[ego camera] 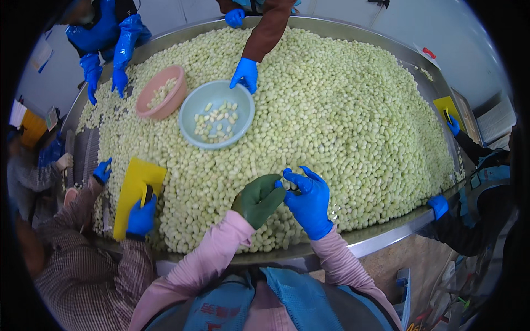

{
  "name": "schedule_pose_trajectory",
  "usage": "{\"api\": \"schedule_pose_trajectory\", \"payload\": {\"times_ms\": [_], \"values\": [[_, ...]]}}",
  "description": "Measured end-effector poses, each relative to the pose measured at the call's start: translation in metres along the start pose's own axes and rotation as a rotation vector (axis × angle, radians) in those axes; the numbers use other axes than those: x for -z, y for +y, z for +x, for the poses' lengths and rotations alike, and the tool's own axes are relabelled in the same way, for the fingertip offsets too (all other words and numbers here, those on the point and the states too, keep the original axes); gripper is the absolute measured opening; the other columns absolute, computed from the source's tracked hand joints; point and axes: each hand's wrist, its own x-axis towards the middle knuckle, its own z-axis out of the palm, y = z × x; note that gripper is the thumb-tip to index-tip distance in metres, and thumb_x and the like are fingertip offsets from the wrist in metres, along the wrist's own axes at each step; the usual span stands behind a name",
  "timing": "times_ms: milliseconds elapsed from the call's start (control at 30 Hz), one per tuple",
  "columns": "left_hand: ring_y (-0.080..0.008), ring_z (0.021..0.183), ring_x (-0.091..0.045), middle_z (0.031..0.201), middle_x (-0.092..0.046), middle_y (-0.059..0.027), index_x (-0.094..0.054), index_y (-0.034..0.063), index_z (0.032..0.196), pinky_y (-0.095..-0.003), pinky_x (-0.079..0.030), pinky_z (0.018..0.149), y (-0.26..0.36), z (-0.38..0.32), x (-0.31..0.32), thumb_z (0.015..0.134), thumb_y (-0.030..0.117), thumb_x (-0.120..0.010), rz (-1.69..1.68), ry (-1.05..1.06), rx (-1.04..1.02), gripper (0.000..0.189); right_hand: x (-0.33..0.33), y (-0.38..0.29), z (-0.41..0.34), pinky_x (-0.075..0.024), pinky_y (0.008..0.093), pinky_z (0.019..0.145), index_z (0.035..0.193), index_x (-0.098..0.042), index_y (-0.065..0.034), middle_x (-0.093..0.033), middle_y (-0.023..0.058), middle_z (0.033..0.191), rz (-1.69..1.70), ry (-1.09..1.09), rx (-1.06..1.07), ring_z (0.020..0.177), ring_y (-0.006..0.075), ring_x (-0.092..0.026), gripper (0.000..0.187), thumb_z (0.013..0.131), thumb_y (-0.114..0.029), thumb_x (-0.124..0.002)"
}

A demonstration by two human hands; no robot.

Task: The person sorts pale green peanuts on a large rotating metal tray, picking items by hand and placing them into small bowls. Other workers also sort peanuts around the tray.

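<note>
My left hand (258, 200), in a dark green glove, is held up over a wide heap of pale green oval produce (356, 120) that looks like shelled beans. Its fingertips meet those of my right hand (308, 198), which wears a blue glove. The right fingers are curved, with a small gap between thumb and fingers. Whether a bean is pinched there is too small to tell. Beyond my hands, a light blue plastic basin (188, 128) rests on the heap with some loose pieces inside. A co-worker's blue-gloved hand (246, 74) grips its rim.
A pink basin (180, 89) holding more pieces leans beside the blue one. At left, a co-worker's hand (140, 217) holds a yellow flat board (130, 186) by its black handle. Another yellow board (443, 105) is held at far right. A metal rim (389, 242) edges the table.
</note>
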Motion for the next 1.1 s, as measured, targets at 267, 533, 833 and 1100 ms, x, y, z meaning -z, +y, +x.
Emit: {"api": "schedule_pose_trajectory", "payload": {"times_ms": [267, 533, 833, 1100], "values": [[-0.0085, 0.077, -0.063, 0.087, -0.073, -0.0032, -0.075, -0.0001, 0.102, -0.0272, -0.052, 0.069, 0.011, -0.028, 0.011, 0.106, 0.029, -0.061, 0.103, -0.08, 0.076, 0.032, -0.006, -0.032, -0.044, -0.0518, 0.0447, 0.11, 0.113, -0.078, -0.0071, -0.073, 0.006, 0.074, 0.06, -0.059, 0.024, 0.067, 0.0206, -0.071, 0.032, 0.082, -0.015, -0.083], [-0.0212, 0.075, -0.071, 0.087, -0.074, -0.0126, -0.072, -0.0022, 0.1, -0.0346, -0.059, 0.066, -0.057, -0.038, 0.015, 0.105, 0.038, -0.064, -0.347, 0.22, 0.316, 0.041, 0.002, -0.03, -0.073, -0.0537, 0.0392, 0.106, 0.107, -0.08, -0.0078, -0.078, 0.0123, 0.094, 0.219, -0.271, -0.241, 0.1, 0.0306, -0.075, 0.025, 0.093, -0.028, -0.079], [-0.0182, 0.079, -0.072, 0.095, -0.077, -0.0121, -0.074, -0.0052, 0.106, -0.0305, -0.057, 0.075, 0.014, 0.08, 0.016, 0.104, 0.038, -0.064, 0.074, 0.224, 0.031, 0.044, 0.023, 0.016, -0.116, -0.0468, 0.0468, 0.111, 0.145, -0.052, -0.0013, -0.072, 0.0203, 0.119, -0.152, -0.4, -0.345, 0.113, 0.0389, -0.068, 0.065, 0.097, -0.043, -0.067], [-0.027, 0.118, -0.068, 0.133, -0.069, -0.0167, -0.056, 0.0044, 0.147, -0.0381, -0.054, 0.099, 0.038, 0.263, -0.05, 0.1, 0.041, -0.066, 0.639, 0.277, -0.131, 0.06, 0.021, 0.008, -0.118, -0.0476, 0.0458, 0.112, 0.135, -0.063, -0.0028, -0.075, 0.0168, 0.113, -0.114, -0.283, -0.263, 0.106, 0.0356, -0.071, 0.049, 0.099, -0.035, -0.068]]}}
